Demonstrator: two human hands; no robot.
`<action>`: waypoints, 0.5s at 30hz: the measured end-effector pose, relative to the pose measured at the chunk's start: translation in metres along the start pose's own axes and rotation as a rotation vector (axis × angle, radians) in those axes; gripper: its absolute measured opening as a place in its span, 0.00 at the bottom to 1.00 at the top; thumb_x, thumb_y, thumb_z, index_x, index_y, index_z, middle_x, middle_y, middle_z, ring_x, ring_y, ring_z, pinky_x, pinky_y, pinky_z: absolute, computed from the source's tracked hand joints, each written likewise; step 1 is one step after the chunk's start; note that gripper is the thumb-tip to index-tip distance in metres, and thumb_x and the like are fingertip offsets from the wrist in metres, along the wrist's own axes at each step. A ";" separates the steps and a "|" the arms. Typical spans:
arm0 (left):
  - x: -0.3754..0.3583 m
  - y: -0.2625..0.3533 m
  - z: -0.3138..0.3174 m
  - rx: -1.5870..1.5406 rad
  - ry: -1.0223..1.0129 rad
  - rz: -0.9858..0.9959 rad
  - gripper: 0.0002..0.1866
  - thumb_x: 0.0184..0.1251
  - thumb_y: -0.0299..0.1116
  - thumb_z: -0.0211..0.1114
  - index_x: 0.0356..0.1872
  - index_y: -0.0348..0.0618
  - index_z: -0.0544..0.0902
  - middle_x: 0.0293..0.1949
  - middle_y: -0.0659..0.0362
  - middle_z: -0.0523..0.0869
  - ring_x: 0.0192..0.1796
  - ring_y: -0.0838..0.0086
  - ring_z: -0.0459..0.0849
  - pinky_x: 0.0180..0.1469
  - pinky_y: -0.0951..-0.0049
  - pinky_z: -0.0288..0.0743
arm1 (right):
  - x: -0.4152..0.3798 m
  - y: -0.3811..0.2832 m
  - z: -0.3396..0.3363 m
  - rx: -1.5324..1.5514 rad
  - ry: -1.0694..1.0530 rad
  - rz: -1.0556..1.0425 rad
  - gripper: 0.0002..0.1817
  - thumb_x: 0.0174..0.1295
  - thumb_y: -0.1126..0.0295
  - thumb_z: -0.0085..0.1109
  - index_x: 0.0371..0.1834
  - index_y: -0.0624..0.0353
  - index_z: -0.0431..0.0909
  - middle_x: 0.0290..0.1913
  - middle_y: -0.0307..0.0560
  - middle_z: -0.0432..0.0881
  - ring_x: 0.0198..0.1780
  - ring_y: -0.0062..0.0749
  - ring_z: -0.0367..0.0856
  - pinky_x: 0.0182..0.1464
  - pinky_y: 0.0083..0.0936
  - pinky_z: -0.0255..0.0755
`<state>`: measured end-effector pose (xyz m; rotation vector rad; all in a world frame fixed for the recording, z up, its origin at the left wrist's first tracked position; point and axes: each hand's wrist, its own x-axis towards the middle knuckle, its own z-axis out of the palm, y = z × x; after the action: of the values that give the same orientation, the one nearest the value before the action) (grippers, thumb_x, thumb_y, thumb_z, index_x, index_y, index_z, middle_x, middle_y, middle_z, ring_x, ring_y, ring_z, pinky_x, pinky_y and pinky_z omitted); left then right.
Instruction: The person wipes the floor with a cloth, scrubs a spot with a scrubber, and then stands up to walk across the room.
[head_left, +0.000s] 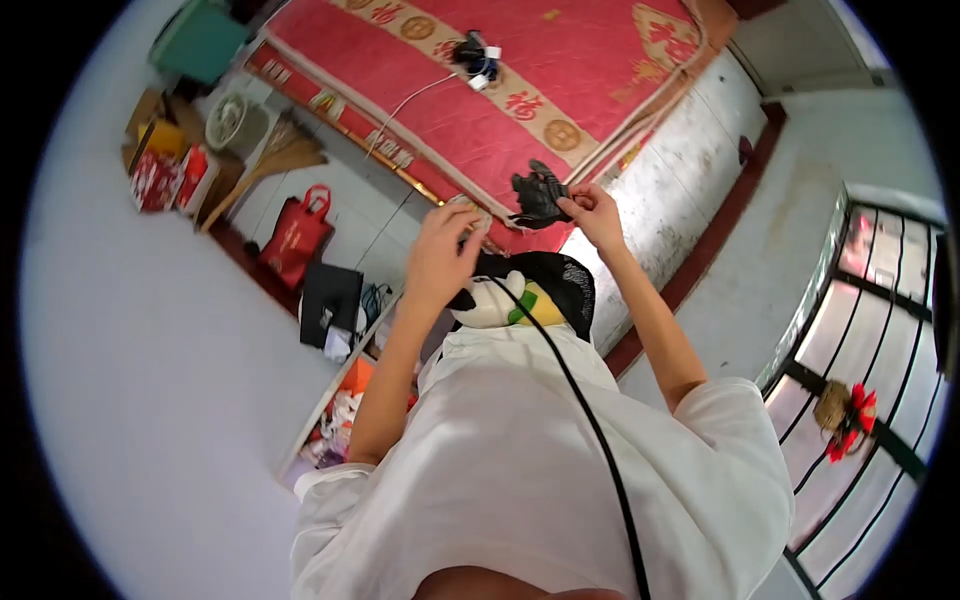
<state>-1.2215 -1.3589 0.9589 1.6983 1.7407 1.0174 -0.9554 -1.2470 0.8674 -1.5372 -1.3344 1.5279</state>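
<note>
My right hand (593, 215) pinches the edge of a black glove (540, 195) between thumb and fingertips, out over the near corner of the red mat. To the left is my left hand (443, 250), its fingers curled beside a small pale thing (481, 214); I cannot tell what it is. Below both hands, a plush toy (490, 302) in white, black, yellow and green rests against my lap. A black cable (575, 385) runs down over my white shirt.
A bed-like platform with a red patterned mat (350, 60) lies ahead, bearing black items with white plugs (478, 62) and a white cord. Leftward are a red bag (298, 235), a black box (331, 300), a broom (275, 160) and a bin (236, 122). A barred window (870, 330) stands right.
</note>
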 end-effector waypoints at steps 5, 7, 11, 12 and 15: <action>-0.004 -0.025 -0.032 0.189 -0.102 -0.179 0.12 0.69 0.36 0.67 0.48 0.41 0.85 0.48 0.52 0.86 0.47 0.58 0.85 0.50 0.64 0.79 | 0.079 0.036 -0.141 -0.243 0.292 0.066 0.11 0.58 0.71 0.72 0.44 0.60 0.86 0.26 0.39 0.84 0.23 0.19 0.78 0.26 0.19 0.74; -0.013 -0.039 -0.050 0.269 -0.125 -0.218 0.12 0.69 0.36 0.66 0.47 0.42 0.85 0.46 0.53 0.85 0.47 0.58 0.85 0.49 0.62 0.79 | 0.139 0.019 -0.216 -0.475 0.442 -0.044 0.11 0.62 0.66 0.69 0.43 0.61 0.86 0.25 0.40 0.84 0.21 0.21 0.77 0.24 0.22 0.72; -0.036 -0.065 -0.082 0.388 -0.101 -0.236 0.11 0.71 0.35 0.65 0.47 0.40 0.84 0.41 0.52 0.86 0.43 0.58 0.87 0.45 0.62 0.79 | 0.193 -0.071 -0.316 -0.783 0.931 -0.442 0.37 0.50 0.37 0.70 0.51 0.59 0.85 0.39 0.48 0.90 0.41 0.40 0.88 0.50 0.34 0.78; -0.043 -0.071 -0.088 0.389 -0.100 -0.260 0.11 0.71 0.35 0.65 0.47 0.39 0.84 0.41 0.51 0.87 0.42 0.59 0.87 0.45 0.63 0.79 | 0.182 -0.096 -0.309 -0.678 0.966 -0.432 0.29 0.55 0.46 0.69 0.52 0.58 0.85 0.43 0.48 0.90 0.44 0.36 0.88 0.51 0.31 0.78; -0.061 -0.091 -0.098 0.373 -0.110 -0.201 0.13 0.71 0.37 0.65 0.47 0.38 0.85 0.40 0.50 0.88 0.40 0.60 0.88 0.46 0.63 0.80 | 0.220 -0.039 -0.320 -0.477 0.908 -0.348 0.28 0.64 0.48 0.61 0.57 0.60 0.81 0.55 0.62 0.85 0.61 0.48 0.82 0.63 0.39 0.73</action>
<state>-1.3479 -1.4299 0.9366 1.7097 2.0728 0.5237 -0.6940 -0.9577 0.8763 -1.8105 -1.3169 0.1995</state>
